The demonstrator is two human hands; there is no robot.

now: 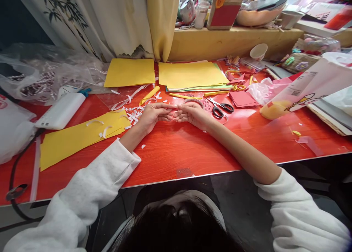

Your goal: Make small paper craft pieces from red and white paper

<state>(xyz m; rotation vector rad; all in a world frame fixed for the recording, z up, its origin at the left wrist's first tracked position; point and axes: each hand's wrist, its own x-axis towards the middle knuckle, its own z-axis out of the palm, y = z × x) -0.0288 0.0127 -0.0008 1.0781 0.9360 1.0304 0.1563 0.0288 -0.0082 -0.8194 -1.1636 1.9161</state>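
My left hand (153,116) and my right hand (194,116) meet over the red table, thumbs and fingertips pinched close together. Something small and pale may be between them, but it is too small to make out. White paper scraps (134,116) lie beside my left hand. Just behind the right hand is a round roll of tape (198,102), partly hidden by it. Black-handled scissors (221,107) rest to the right with their blades apart. A rolled yellow paper tube (149,95) lies behind the left hand.
Yellow paper sheets (129,73) and a stack of coloured paper (189,74) lie at the back. Yellow strips (79,138) are on the left, near a white power bank (61,110). Red paper squares (243,99) and a tilted drink cup (299,87) stand right.
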